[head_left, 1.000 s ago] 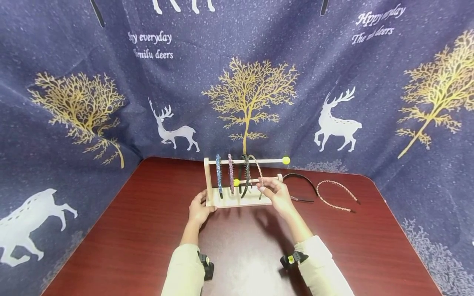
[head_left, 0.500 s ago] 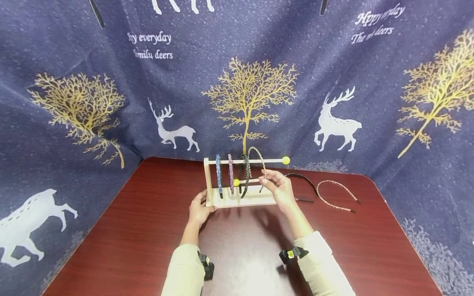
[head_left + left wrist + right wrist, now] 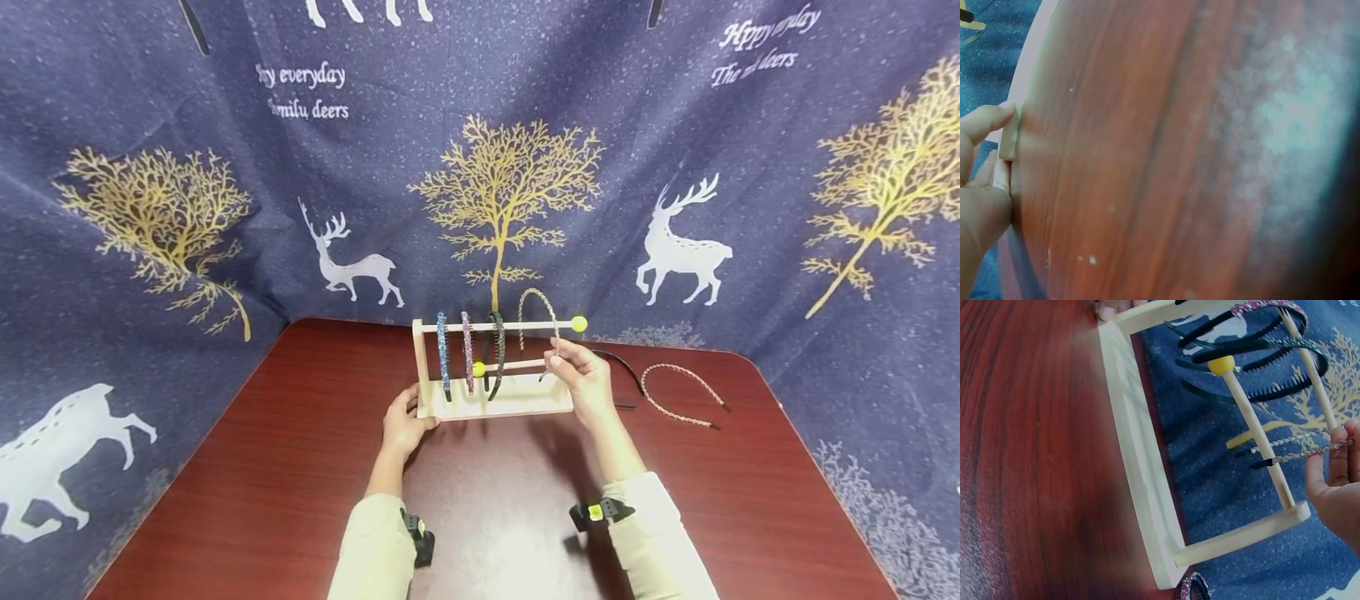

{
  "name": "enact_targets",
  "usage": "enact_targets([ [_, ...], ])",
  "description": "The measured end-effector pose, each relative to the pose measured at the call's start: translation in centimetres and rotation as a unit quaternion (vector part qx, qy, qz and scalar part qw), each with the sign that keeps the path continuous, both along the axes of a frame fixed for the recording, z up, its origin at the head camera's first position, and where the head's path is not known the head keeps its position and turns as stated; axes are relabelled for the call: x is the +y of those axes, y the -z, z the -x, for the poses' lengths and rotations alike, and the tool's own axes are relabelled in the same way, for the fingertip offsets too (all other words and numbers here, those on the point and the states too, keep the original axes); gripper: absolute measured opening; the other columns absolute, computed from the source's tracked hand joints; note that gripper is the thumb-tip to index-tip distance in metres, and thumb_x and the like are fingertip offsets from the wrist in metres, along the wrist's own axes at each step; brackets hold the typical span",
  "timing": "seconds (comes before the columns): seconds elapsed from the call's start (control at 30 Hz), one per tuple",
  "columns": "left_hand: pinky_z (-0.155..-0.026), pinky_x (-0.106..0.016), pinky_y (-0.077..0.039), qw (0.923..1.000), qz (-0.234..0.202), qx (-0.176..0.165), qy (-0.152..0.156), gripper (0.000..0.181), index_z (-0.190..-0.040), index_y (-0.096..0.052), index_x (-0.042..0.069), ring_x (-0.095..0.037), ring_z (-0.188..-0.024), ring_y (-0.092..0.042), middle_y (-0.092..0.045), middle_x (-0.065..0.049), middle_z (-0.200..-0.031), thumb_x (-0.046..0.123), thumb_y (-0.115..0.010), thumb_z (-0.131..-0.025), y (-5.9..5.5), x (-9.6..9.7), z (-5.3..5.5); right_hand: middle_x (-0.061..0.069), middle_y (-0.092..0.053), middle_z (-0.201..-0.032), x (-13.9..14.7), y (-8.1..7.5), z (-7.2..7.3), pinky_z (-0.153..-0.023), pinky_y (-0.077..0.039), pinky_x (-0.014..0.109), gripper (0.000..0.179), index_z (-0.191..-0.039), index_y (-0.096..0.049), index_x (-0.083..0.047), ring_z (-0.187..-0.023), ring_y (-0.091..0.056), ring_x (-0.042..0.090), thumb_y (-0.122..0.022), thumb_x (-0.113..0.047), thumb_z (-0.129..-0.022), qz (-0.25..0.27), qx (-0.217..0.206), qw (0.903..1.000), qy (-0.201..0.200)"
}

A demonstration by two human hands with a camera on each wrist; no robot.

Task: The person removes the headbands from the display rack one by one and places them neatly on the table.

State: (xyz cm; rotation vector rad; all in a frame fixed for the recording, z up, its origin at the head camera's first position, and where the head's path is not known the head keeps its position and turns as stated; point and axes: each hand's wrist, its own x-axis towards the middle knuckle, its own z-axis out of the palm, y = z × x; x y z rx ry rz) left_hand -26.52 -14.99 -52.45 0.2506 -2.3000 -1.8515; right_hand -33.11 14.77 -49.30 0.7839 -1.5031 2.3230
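A pale wooden headband stand (image 3: 457, 410) with two rods rests on the table. My left hand (image 3: 403, 427) grips the left end of its base; the left wrist view shows the thumb (image 3: 988, 122) on the board's edge. With fingertips and thumb, my right hand (image 3: 587, 387) pinches one side of a braided beige headband (image 3: 550, 307). Its arch rises above the upper rod near the yellow end ball (image 3: 579, 324), and its two arms straddle the rod. On the same rod hang a blue headband (image 3: 442, 354), a pinkish-purple one (image 3: 468, 354) and a dark beaded one (image 3: 499, 358).
Right of the stand, a second braided headband (image 3: 678, 368) lies on the red-brown table (image 3: 300, 467). Beside it is a black headband (image 3: 622, 360), partly hidden by my right hand. The lower rod ends in a yellow ball (image 3: 478, 369). A blue deer-print cloth (image 3: 360, 167) hangs behind.
My right hand has moved right and up, carrying the braided headband away from the dark one toward the upper rod's ball end and raising it. My left hand stays on the base.
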Motion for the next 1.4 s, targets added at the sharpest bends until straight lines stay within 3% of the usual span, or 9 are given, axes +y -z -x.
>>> enact_targets([
  [0.1,-0.081,-0.034,-0.045,1.0,0.003,0.0,0.001,0.073,-0.122,-0.045,0.006,-0.031,-0.102,-0.049,-0.049,-0.019,-0.114,-0.012,-0.069,-0.055,0.0,0.0,0.0,0.019,-0.057,-0.103,1.7,3.9,3.0,-0.08,-0.045,0.035,0.037,-0.113,-0.053,0.003,-0.09,-0.057,0.027,-0.057,0.005,-0.077,0.036,-0.015,0.9989,-0.026],
  [0.17,-0.08,-0.034,-0.045,1.0,0.003,0.001,0.0,0.073,-0.122,-0.046,0.006,-0.031,-0.102,-0.049,-0.05,-0.018,-0.113,-0.012,-0.069,-0.055,-0.1,0.0,0.0,0.019,-0.056,-0.105,1.6,2.2,1.7,-0.08,-0.045,0.034,0.036,-0.112,-0.054,0.003,-0.091,-0.057,0.026,-0.059,0.004,-0.076,0.048,-0.038,0.9978,-0.025],
  [0.33,-0.079,-0.033,-0.045,1.0,-0.004,0.0,-0.001,0.072,-0.121,-0.046,0.006,-0.03,-0.102,-0.049,-0.05,-0.017,-0.113,-0.012,-0.069,-0.055,0.0,0.0,0.0,0.014,-0.061,-0.095,0.6,-5.5,-4.1,-0.081,-0.044,0.033,0.029,-0.107,-0.056,0.008,-0.088,-0.058,0.022,-0.056,0.006,-0.077,0.039,-0.078,0.9962,0.002],
  [0.4,-0.08,-0.032,-0.045,1.0,-0.003,-0.002,0.0,0.072,-0.121,-0.046,0.006,-0.03,-0.102,-0.049,-0.05,-0.018,-0.113,-0.011,-0.07,-0.056,0.0,0.0,0.1,0.012,-0.063,-0.091,0.6,-6.9,-5.0,-0.081,-0.044,0.033,0.027,-0.104,-0.058,0.008,-0.086,-0.059,0.022,-0.05,0.014,-0.078,0.047,-0.081,0.9956,-0.001],
  [0.5,-0.08,-0.032,-0.045,1.0,-0.002,-0.004,0.0,0.072,-0.121,-0.046,0.006,-0.031,-0.103,-0.048,-0.049,-0.018,-0.114,-0.011,-0.07,-0.056,-0.1,-0.1,0.0,0.013,-0.063,-0.09,1.0,-7.6,-5.4,-0.081,-0.044,0.034,0.032,-0.099,-0.061,0.005,-0.084,-0.06,0.023,-0.045,0.02,-0.077,0.069,-0.09,0.9935,-0.004],
  [0.73,-0.08,-0.033,-0.045,1.0,0.0,-0.002,-0.002,0.073,-0.121,-0.046,0.006,-0.031,-0.102,-0.049,-0.049,-0.018,-0.114,-0.011,-0.07,-0.055,-0.1,-0.1,-0.1,0.015,-0.063,-0.089,2.0,-7.8,-5.3,-0.082,-0.042,0.036,0.03,-0.098,-0.063,0.003,-0.083,-0.06,0.023,-0.047,0.018,-0.078,0.108,-0.064,0.9914,-0.036],
  [1.13,-0.08,-0.033,-0.045,1.0,-0.003,-0.003,0.002,0.073,-0.122,-0.045,0.004,-0.031,-0.102,-0.049,-0.048,-0.019,-0.115,-0.013,-0.069,-0.056,-0.1,0.0,0.2,0.016,-0.062,-0.092,3.7,-8.9,-6.0,-0.082,-0.044,0.034,0.031,-0.098,-0.061,0.007,-0.085,-0.059,0.023,-0.043,0.021,-0.078,0.115,-0.043,0.9919,-0.033],
  [1.3,-0.08,-0.034,-0.045,1.0,-0.002,0.0,-0.002,0.072,-0.122,-0.046,0.005,-0.031,-0.102,-0.049,-0.049,-0.019,-0.115,-0.012,-0.069,-0.055,-0.1,-0.1,0.2,0.017,-0.062,-0.091,4.3,-8.5,-6.3,-0.079,-0.046,0.032,0.026,-0.099,-0.061,0.006,-0.084,-0.06,0.023,-0.052,0.015,-0.076,0.12,-0.046,0.9909,-0.041],
  [1.4,-0.08,-0.034,-0.045,0.9999,-0.001,0.014,0.001,0.071,-0.121,-0.047,0.004,-0.032,-0.101,-0.05,-0.049,-0.02,-0.113,-0.012,-0.069,-0.055,0.0,-0.1,0.0,0.022,-0.059,-0.097,6.5,-3.9,-3.3,-0.08,-0.045,0.036,0.029,-0.104,-0.057,0.009,-0.088,-0.058,0.029,-0.054,0.014,-0.075,0.107,-0.027,0.9932,-0.036],
])
